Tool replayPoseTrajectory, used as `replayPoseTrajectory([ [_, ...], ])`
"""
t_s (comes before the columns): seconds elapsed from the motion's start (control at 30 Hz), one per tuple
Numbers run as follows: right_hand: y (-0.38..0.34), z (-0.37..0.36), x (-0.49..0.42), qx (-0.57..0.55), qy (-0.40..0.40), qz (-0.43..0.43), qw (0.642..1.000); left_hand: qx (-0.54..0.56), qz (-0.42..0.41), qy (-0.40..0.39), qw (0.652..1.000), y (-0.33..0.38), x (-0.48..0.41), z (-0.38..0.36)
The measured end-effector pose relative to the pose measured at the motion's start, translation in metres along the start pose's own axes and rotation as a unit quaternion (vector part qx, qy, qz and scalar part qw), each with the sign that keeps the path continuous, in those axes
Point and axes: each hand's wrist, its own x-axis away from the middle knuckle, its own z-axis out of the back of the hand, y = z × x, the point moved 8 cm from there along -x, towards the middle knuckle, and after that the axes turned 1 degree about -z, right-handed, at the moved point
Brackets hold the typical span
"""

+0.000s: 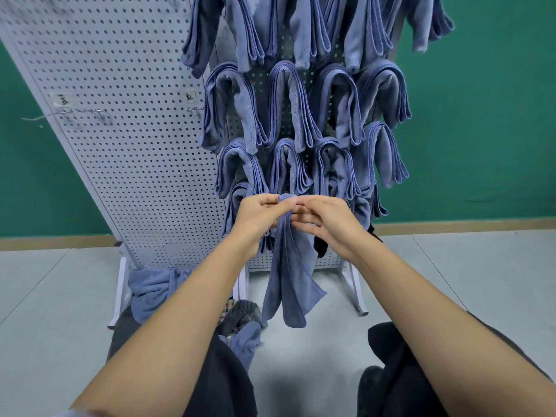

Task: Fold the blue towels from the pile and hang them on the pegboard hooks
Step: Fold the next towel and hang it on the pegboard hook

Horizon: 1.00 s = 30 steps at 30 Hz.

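Observation:
A blue towel hangs folded lengthwise from both my hands in front of the pegboard's lower rows. My left hand pinches its top edge, and my right hand holds the same edge from the other side. Several folded blue towels hang in rows on the right pegboard panel. A heap of loose blue towels lies on the floor at the left panel's foot, and one more blue towel lies by my knee.
The left pegboard panel carries bare metal hooks and two small labels. White stand legs rest on the pale floor. A green wall stands behind. My dark trousers fill the bottom of the view.

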Motion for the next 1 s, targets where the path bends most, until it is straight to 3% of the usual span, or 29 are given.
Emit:
replayPoseTrajectory([
  [0.17,0.003,0.002,0.002,0.041,-0.032,-0.017,0.998,-0.034,-0.001,-0.007,0.999,-0.001,-0.001,-0.004],
  [0.3,0.000,0.029,-0.006,0.110,0.046,0.010,0.993,-0.033,0.000,-0.008,0.999,0.000,-0.007,0.001],
  [0.4,0.005,0.054,-0.012,0.200,0.091,0.001,0.976,0.060,0.005,-0.049,0.997,0.005,-0.007,0.002],
  [0.53,0.024,0.048,-0.015,0.138,0.009,-0.080,0.987,0.171,0.017,-0.095,0.981,0.008,-0.007,0.005],
  [0.73,-0.010,0.040,-0.011,0.088,0.027,0.050,0.995,0.093,0.068,0.022,0.993,-0.015,-0.016,0.037],
  [1.0,-0.016,0.055,-0.003,0.164,0.067,0.074,0.981,0.037,0.050,-0.007,0.998,-0.017,-0.017,0.018],
])
